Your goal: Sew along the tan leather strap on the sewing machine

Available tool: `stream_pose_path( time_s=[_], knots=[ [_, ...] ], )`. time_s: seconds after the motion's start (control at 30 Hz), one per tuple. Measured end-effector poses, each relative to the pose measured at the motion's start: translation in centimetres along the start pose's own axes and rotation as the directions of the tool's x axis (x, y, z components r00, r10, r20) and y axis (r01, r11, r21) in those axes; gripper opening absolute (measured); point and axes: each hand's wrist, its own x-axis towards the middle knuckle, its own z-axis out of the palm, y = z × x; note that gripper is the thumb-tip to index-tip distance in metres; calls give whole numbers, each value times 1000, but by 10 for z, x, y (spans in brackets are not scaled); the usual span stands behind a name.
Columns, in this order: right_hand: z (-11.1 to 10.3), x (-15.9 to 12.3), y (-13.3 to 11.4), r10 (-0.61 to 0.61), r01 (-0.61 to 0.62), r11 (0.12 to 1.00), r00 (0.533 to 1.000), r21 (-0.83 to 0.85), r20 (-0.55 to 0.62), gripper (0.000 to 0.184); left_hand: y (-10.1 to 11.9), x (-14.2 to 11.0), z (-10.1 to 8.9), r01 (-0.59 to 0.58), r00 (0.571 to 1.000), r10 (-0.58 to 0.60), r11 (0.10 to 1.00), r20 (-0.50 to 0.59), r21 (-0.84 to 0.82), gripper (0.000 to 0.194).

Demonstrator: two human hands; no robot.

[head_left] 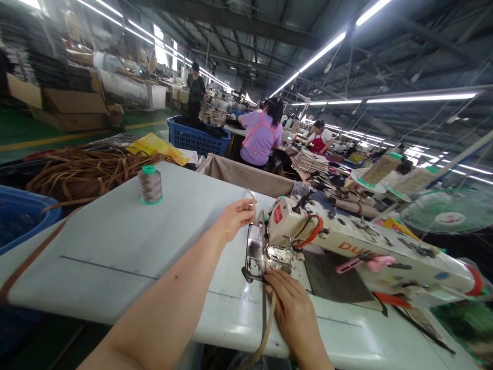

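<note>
A narrow tan strap [268, 319] runs from the table's front edge, past the needle area of a white sewing machine [335, 241], toward the back. My left hand [238, 215], behind the metal plate [254, 252], pinches the strap's far part between thumb and fingers. In front of the plate, my right hand [291, 302] guides the near part, its fingers bent together over the strap and its thumb beneath. From there the strap hangs over the table edge, where its lower end is lost from sight. The exact stitching point is too small to make out.
A thread cone [150, 185] stands on the white table [185, 231]. Brown straps [92, 167] are heaped at left beside a blue basket [26, 216]. Pink-handled snips [365, 263] rest at the machine; a fan [450, 218] is at right. A person in purple [259, 136] sits ahead.
</note>
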Motion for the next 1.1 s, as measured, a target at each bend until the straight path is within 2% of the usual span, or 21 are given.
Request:
stream_pose_path(
  time_s=[0.33, 0.57, 0.8, 1.1],
  knots=[
    [2, -1, 2, -51, 49, 996, 998, -76, -27, 28, 7, -8, 7, -33, 999, 31, 998, 27, 56, 70],
    [7, -4, 12, -118, 110, 983, 992, -149, -41, 28, 10, -12, 11, -66, 998, 66, 997, 13, 44, 97],
    [10, -5, 18, -171, 159, 975, 983, -158, -65, 25, 11, -13, 13, -87, 996, 87, 991, 1, 105, 117],
    [14, -6, 21, -175, 155, 968, 980, -196, -91, 26, 9, -12, 12, -128, 992, 129, 984, -1, 122, 116]
  ],
)
